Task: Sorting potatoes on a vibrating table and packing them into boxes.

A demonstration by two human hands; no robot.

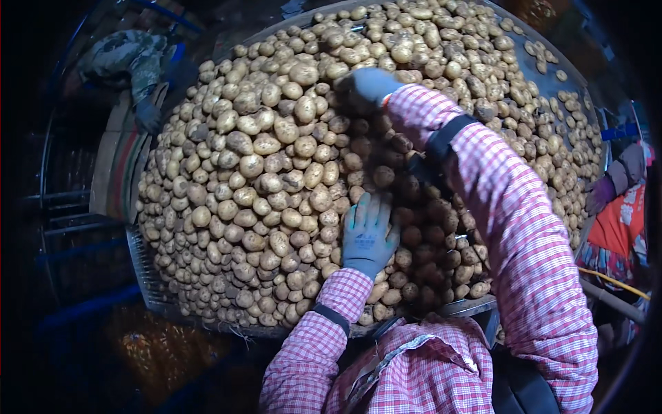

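Observation:
A large heap of potatoes (pixel 248 165) covers the sorting table before me, some of them smeared with soil. My left hand (pixel 368 235), in a grey-blue work glove, lies back-up on the potatoes near the table's front edge, fingers pointing away from me and slightly apart. Farther off, my right hand (pixel 370 88) reaches across the heap in a similar glove. It is blurred and its fingers are hidden, so whether it holds a potato cannot be told. The right arm shades the potatoes beneath it.
At the left, a person (pixel 124 57) in camouflage has a gloved hand by a woven sack (pixel 116 155). Another person's purple-gloved hand (pixel 601 194) is at the right edge, above a red cloth (pixel 618 220). The table's metal rim (pixel 468 305) runs close before me.

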